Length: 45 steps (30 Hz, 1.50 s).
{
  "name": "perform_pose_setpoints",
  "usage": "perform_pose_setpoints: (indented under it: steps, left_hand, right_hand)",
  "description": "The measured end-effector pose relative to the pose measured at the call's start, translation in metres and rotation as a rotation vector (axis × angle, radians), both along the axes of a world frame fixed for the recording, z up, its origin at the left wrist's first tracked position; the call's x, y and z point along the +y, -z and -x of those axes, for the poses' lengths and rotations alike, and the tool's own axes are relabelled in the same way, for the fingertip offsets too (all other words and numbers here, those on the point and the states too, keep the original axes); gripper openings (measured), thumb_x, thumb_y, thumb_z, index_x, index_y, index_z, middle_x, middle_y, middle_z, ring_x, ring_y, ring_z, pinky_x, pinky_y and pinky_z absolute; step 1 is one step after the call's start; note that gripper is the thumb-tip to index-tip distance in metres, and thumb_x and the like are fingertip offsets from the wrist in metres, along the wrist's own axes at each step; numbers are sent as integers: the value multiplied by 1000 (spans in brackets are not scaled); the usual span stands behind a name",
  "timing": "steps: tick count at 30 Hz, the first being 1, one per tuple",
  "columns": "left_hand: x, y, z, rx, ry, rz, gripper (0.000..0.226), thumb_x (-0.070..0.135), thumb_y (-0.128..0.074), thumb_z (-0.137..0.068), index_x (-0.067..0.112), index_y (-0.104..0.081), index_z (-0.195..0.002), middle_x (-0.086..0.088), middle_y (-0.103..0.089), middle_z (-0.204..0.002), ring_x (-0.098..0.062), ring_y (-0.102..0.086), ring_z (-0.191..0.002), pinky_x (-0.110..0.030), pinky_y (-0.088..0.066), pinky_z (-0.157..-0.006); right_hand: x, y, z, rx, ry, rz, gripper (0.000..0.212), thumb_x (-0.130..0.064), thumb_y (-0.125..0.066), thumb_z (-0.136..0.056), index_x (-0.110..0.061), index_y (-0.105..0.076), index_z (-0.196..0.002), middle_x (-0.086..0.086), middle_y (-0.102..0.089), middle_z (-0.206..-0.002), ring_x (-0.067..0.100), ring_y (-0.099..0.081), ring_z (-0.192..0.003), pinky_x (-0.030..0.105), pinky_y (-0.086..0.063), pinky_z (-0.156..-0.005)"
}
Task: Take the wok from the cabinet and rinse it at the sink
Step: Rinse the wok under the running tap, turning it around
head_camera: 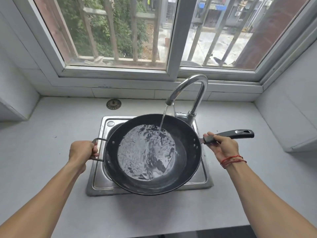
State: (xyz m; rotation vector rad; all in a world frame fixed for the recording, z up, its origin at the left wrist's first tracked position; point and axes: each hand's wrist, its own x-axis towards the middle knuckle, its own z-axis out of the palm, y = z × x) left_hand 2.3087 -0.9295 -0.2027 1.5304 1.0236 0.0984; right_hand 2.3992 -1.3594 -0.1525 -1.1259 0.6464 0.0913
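Note:
A black wok (187, 145) hangs level over the steel sink (97, 179), covering most of the basin. My left hand (82, 152) grips its small loop handle on the left rim. My right hand (221, 146) is curled round the long black handle near the wok's wall; the handle's far end sticks out to the right. Water runs from the curved chrome faucet (192, 90) into the wok, and a shallow rippling pool covers its bottom.
A round metal drain strainer (113, 104) lies on the grey countertop (51, 134) behind the sink's left corner. A barred window runs along the back wall. White tiled walls close in on both sides. A dark edge shows at the bottom of the view.

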Motion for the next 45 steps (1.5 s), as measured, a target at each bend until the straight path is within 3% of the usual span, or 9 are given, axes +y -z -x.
perform_pose_setpoints:
  steps: [5, 9, 13, 22, 25, 28, 33, 37, 45]
  left_hand:
    - [5, -9, 4, -95, 85, -69, 33, -13, -41, -84, 6, -62, -100, -15, -53, -67, -27, -46, -55, -33, -43, -55]
    - [12, -5, 8, -101, 105, -97, 26, -11, -42, -88, -3, -66, -88, -14, -54, -66, -26, -46, -55, -29, -44, -53]
    - [14, -6, 9, -121, 120, -88, 26, -10, -41, -90, -3, -66, -85, -16, -56, -65, -21, -48, -50, -28, -44, -54]
    - [9, -13, 7, -265, 139, -152, 27, -4, -45, -88, 3, -68, -76, -5, -62, -55, -27, -52, -64, -35, -45, -63]
    - [5, -14, 5, -335, 168, -192, 21, 13, -51, -89, 8, -68, -78, 3, -62, -56, -24, -55, -70, -39, -47, -72]
    - [-1, -16, 3, -340, 196, -277, 34, 42, -47, -84, 14, -67, -90, -3, -63, -74, -25, -58, -81, -43, -45, -83]
    - [-30, -21, -4, -348, 97, -334, 44, 45, -37, -87, 17, -51, -117, -9, -54, -99, -28, -52, -89, -39, -42, -78]
    - [-30, -22, -13, -303, 114, -381, 41, 42, -34, -88, 16, -53, -113, -7, -38, -119, -25, -46, -112, -41, -37, -105]
    - [-33, -23, -18, -310, 102, -205, 43, 42, -35, -81, 9, -41, -109, 5, -44, -88, -18, -46, -78, -36, -36, -77]
  right_hand:
    - [-1, 10, 0, 5, -29, 55, 12, 12, -53, -91, 16, -53, -101, 26, -65, -97, 33, -72, -75, 47, -61, -69]
    - [2, 15, 2, 23, -67, 115, 5, 9, -56, -91, 12, -53, -93, 26, -64, -90, 36, -69, -81, 48, -61, -68]
    - [5, 18, 3, 50, -89, 164, 18, 5, -55, -94, 6, -53, -76, 23, -62, -78, 34, -66, -79, 52, -59, -74]
    - [7, 13, -1, 137, -108, 213, 19, 4, -50, -96, 1, -48, -77, 16, -54, -70, 27, -60, -68, 49, -59, -73]
    - [6, 14, -2, 198, -94, 219, 17, 5, -47, -95, 0, -46, -80, 16, -54, -70, 28, -59, -66, 46, -60, -56]
    - [7, 17, -4, 242, -70, 227, 12, 6, -45, -93, -3, -44, -85, 17, -53, -73, 29, -59, -64, 40, -58, -46]
    - [12, 15, -9, 289, -59, 201, 16, 11, -40, -88, -4, -41, -87, 17, -50, -78, 31, -59, -66, 51, -59, -57]
    - [11, 16, -13, 306, -39, 200, 16, 12, -38, -86, -4, -41, -87, 20, -49, -83, 36, -59, -75, 60, -56, -77]
    - [15, 16, -20, 305, -24, 225, 14, 11, -38, -87, -3, -40, -84, 18, -49, -78, 32, -56, -67, 60, -53, -83]
